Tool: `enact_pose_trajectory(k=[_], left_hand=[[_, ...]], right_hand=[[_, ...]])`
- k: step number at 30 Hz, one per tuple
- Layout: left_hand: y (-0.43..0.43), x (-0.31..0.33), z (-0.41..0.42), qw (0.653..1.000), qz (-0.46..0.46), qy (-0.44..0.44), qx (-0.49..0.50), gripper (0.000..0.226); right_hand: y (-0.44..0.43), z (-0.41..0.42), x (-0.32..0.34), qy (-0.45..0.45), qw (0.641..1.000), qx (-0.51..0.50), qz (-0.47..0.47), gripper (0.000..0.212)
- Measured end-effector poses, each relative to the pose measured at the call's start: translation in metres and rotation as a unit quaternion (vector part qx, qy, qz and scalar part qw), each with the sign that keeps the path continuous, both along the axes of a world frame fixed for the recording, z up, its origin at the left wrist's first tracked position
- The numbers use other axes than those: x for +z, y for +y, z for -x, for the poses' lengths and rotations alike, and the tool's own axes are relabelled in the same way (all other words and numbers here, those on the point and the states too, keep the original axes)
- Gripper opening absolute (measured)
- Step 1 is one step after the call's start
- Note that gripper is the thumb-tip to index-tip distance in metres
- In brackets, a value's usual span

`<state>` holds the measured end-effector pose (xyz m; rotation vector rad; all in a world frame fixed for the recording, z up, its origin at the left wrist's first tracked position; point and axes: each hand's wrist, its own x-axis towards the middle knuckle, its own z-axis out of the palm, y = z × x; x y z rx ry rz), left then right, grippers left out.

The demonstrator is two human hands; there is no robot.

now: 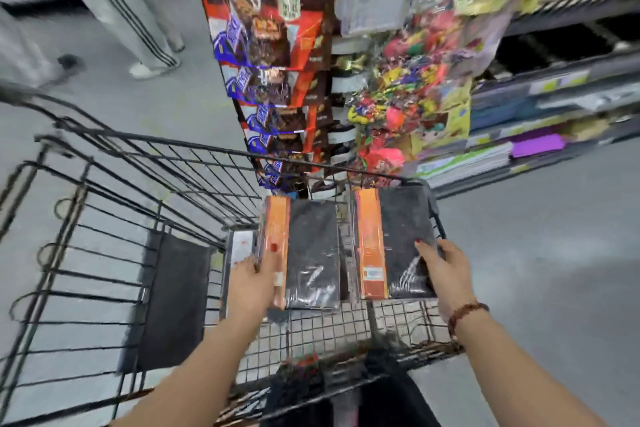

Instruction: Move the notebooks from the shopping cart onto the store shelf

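Two in hand over the black wire shopping cart (138, 156): left hand (258, 279) pinches the orange spine edge of the left black plastic-wrapped notebook (311, 253), right hand (446, 274) grips the outer edge of the matching right notebook (398, 236). Both long axes point away from the person. Grey metal store shelf (561, 78) lies ahead and to the right, so the right hand is nearer and probably goes first.
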<state>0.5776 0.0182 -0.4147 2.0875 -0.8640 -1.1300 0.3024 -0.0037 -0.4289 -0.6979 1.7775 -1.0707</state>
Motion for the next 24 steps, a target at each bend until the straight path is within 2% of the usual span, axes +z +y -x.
enact_pose_trajectory(k=[3,8,11,15,18,21,24], left_hand=[[0.001,0.032,0.024,0.997,0.058,0.036,-0.044,0.031],[-0.007,0.072,0.069,0.988,0.115,0.053,-0.085,0.042],[-0.012,0.091,0.107,0.983,0.141,0.05,-0.102,0.065],[-0.014,0.115,0.177,0.977,0.168,0.017,-0.128,0.049],[-0.005,0.125,0.239,0.974,0.171,0.044,-0.14,0.047],[0.004,0.129,0.302,0.97,0.181,0.073,-0.148,0.044],[0.008,0.128,0.358,0.964,0.186,0.097,-0.162,0.051]], right_hand=[[0.011,0.019,0.034,-0.025,0.998,-0.039,0.043,0.011],[0.029,0.063,0.088,-0.047,0.991,-0.093,0.088,0.007],[0.04,0.104,0.105,-0.05,0.986,-0.119,0.109,0.014],[0.06,0.169,0.125,-0.061,0.979,-0.141,0.134,0.017],[0.078,0.223,0.135,-0.078,0.974,-0.156,0.144,0.02],[0.093,0.278,0.143,-0.076,0.97,-0.172,0.154,0.01],[0.106,0.328,0.147,-0.08,0.966,-0.185,0.161,0.01]])
